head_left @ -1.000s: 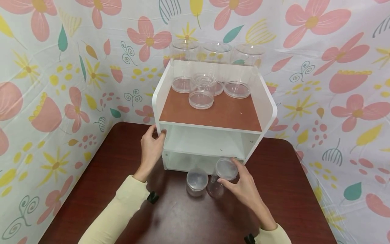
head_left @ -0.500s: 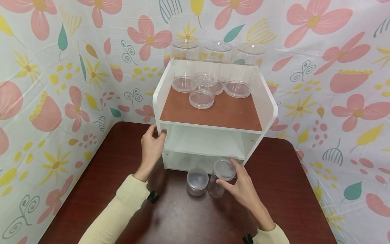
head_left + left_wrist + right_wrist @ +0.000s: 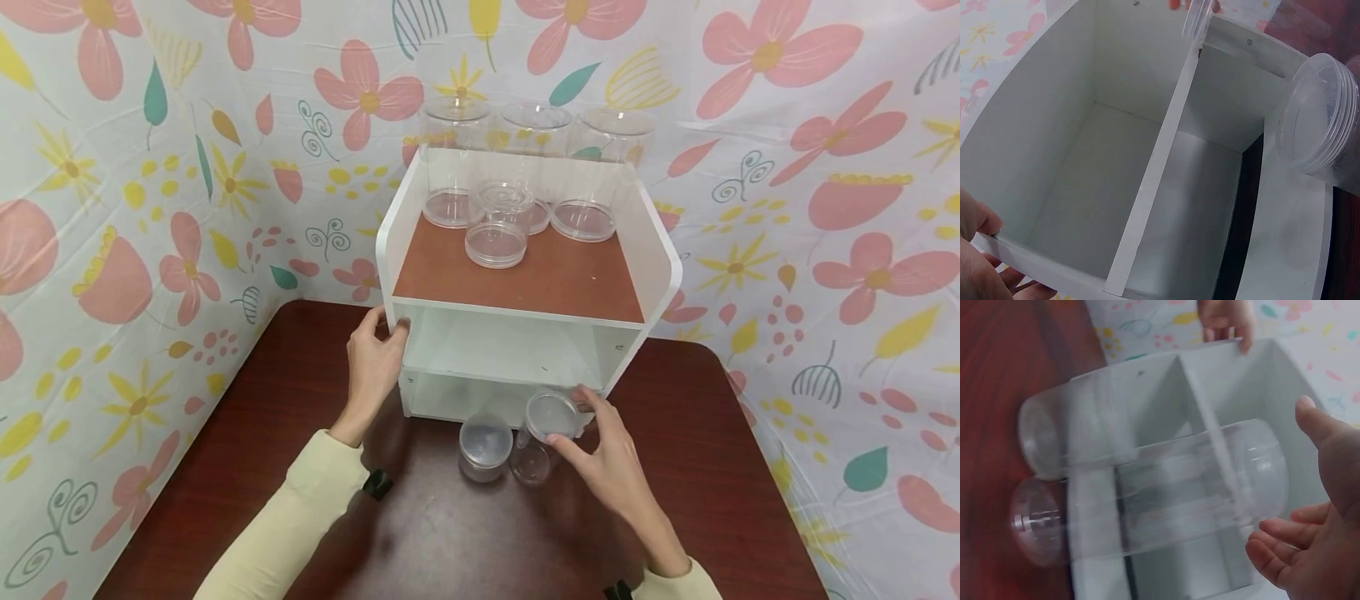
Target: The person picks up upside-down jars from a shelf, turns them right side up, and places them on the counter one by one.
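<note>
My left hand point(image 3: 375, 358) grips the left side panel of a white shelf unit point(image 3: 517, 312), thumb inside the opening and fingers outside. A tall clear jar point(image 3: 531, 461) with a frosted lid point(image 3: 552, 414) stands upright on the table before the unit. Around that lid lies my right hand point(image 3: 611, 458), thumb and fingers spread; in the right wrist view the thumb is apart from the lid and the fingertips point(image 3: 1260, 550) are close beside it. Just left of the tall jar stands a shorter clear lidded jar point(image 3: 484, 450).
Several clear jars, including a front one point(image 3: 497, 237), stand upside down on the unit's brown top point(image 3: 555, 287). Two white compartments open toward me below it. The dark wooden table point(image 3: 675, 467) extends to both sides, with floral cloth point(image 3: 810, 167) behind.
My right hand has shifted slightly right and its fingers have spread from the tall jar's lid. The jar's top has leaned a little, moving slightly left. My left hand has stayed put.
</note>
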{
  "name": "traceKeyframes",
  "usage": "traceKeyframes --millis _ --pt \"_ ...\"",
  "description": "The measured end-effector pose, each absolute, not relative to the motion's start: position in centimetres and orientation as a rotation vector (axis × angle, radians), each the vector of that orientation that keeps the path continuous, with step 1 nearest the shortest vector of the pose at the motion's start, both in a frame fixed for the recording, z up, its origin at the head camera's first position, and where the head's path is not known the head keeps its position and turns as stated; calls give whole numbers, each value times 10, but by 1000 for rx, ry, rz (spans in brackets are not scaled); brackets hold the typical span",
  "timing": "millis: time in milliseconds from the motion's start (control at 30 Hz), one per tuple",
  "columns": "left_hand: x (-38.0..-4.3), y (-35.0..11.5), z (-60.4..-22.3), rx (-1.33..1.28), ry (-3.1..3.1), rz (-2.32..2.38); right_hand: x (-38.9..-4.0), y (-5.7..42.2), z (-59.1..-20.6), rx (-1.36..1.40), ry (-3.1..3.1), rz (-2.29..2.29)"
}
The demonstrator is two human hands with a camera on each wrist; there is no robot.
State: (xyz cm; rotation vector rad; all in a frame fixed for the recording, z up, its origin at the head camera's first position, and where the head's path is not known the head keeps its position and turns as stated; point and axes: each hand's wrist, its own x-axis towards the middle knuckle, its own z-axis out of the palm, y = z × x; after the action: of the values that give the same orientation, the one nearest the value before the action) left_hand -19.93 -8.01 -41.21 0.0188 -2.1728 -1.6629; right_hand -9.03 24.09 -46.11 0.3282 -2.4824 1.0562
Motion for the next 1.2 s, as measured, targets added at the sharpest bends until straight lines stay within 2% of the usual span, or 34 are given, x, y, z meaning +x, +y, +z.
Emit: traceKeyframes --millis 433,633,900,1200 --pt "-199 -80 -412 25 -2172 -1656 -87 239 -392 422 -2184 1271" --pt "-200 -80 -412 25 -2179 -1652 -91 230 -356 378 -2128 1345" --pt "-199 -80 -413 20 -2184 -1642 -108 220 -314 356 -2053 1401" --pt "-198 -80 -411 0 -2175 -1652 -143 217 -280 252 -2217 1461"
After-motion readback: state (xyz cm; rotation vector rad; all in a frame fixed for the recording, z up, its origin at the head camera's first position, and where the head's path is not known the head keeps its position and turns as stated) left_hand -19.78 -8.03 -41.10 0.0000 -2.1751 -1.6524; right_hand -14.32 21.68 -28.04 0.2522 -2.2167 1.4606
